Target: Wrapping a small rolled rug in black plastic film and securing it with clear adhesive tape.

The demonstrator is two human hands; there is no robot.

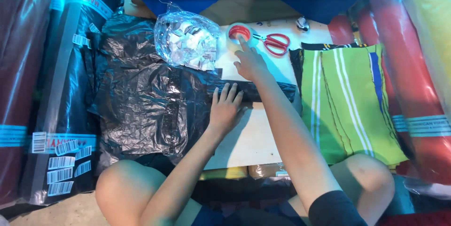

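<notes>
On the pale wooden board (pixel 249 141) between the seated person's knees:

Item 1. Long narrow parcel wrapped in glossy black plastic film (pixel 268 91), lying flat across the board's far part, its left end running into a crumpled black plastic sheet (pixel 141 99). Judged soft and light, with a slick, crinkly skin that likely slides under a palm; best pinned from above or gripped round its narrow body.

Item 2. Roll of clear adhesive tape on a red core (pixel 238 32), flat at the board's far edge, just beside red-handled scissors (pixel 276 43). Judged light and rigid; take by the outer rim or through the core.

Left hand (pixel 226 108): flat, fingers spread and extended, palm down, fingertips pressing the black parcel; grasps nothing.

Right hand (pixel 249 59): mostly unclenched, forefinger stretched to touch the tape roll's rim; nothing held.

Adjacent: clear bag of small white labels (pixel 188 40) on the black sheet; green striped folded cloth (pixel 347 99) to the right.
</notes>
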